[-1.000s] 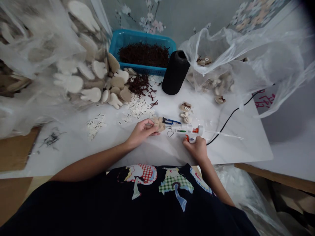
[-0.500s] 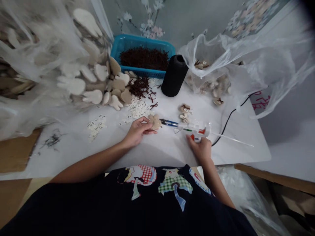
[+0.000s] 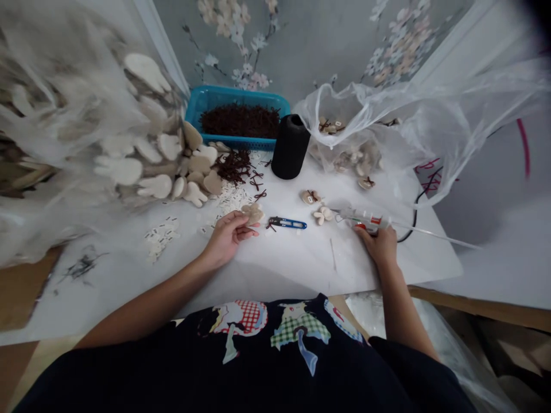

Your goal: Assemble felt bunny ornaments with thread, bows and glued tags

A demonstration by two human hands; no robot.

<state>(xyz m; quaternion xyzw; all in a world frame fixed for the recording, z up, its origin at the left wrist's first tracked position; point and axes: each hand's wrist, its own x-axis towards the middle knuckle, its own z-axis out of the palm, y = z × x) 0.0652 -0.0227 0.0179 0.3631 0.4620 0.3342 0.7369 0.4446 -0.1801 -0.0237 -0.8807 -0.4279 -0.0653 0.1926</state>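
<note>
My left hand [image 3: 229,234] pinches a small beige plush piece [image 3: 253,214] above the white table. Off to the right, my right hand [image 3: 379,245] grips a hot glue gun [image 3: 365,221], a long clear glue stick trailing from its back end. The gun's nozzle points left, close to a pale bunny-shaped piece [image 3: 322,215]. Just behind that lies a beige piece with a brown bow and a white label [image 3: 310,197]. Blue thread snips [image 3: 287,223] lie between my hands, with a small dark brown bow [image 3: 271,224] at their tip.
A blue basket [image 3: 196,112] of brown bows stands at the back beside a black cylinder [image 3: 290,148]. Plush pieces [image 3: 200,166] spill from a plastic bag on the left. White labels [image 3: 161,236] lie scattered. Another plastic bag [image 3: 379,109] holds bowed pieces; a black cord [image 3: 415,215] runs at right.
My right hand has drawn the glue gun away to the right, uncovering the snips. The left hand still holds the plush piece. The whole view has shifted slightly.
</note>
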